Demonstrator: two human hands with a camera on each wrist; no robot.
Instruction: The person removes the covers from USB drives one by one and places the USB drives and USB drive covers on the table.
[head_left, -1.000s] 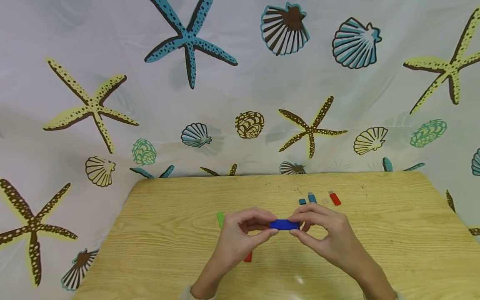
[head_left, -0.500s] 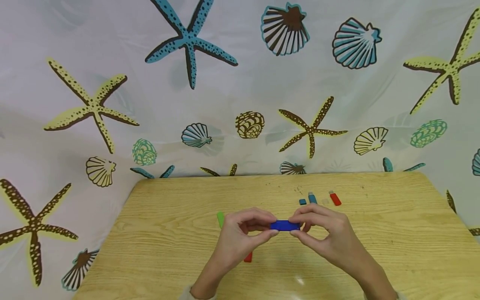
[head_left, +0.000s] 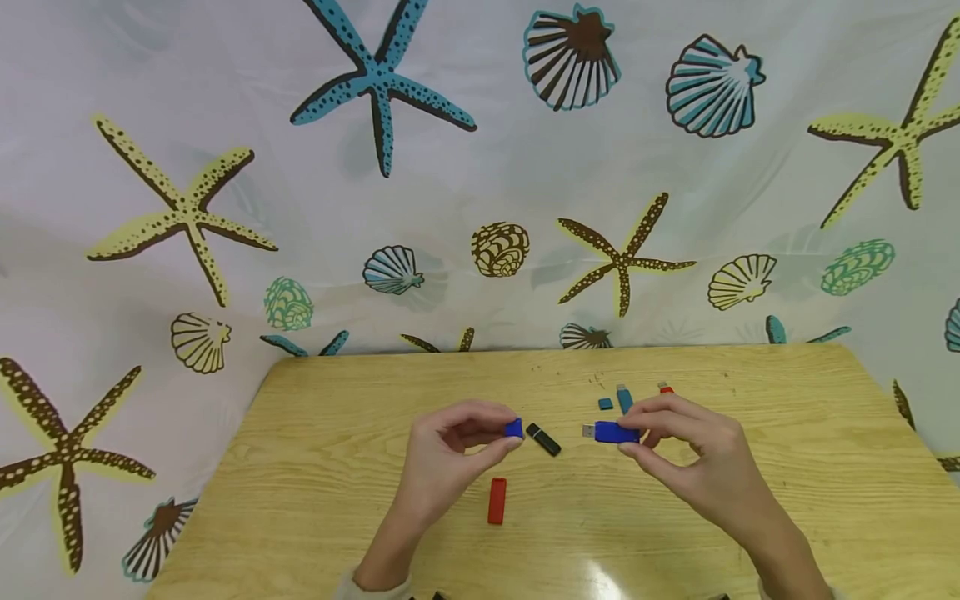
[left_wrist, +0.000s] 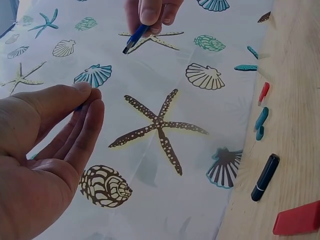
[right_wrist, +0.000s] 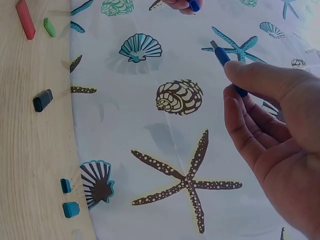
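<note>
I could slide along the table's (head_left: 300, 475) left edge; low between my left hand (head_left: 453, 462) and right hand (head_left: 697, 450) the black stick (head_left: 543, 439) obstructs, and towards the far edge, the teal stick (head_left: 625, 399).

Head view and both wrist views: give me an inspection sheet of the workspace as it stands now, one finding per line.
Surface: wooden table, small dark marks near its far edge.
Job's things: blue USB stick, metal plug bare; blue cap, apart from it.
Clutter: black stick, near red stick, far red stick, green stick, teal stick, teal cap.
Grippers: left hand pinches the blue cap; right hand holds the blue USB stick.
Cables: nothing seen.
Surroundings: white cloth behind, printed with starfish and shells.
</note>
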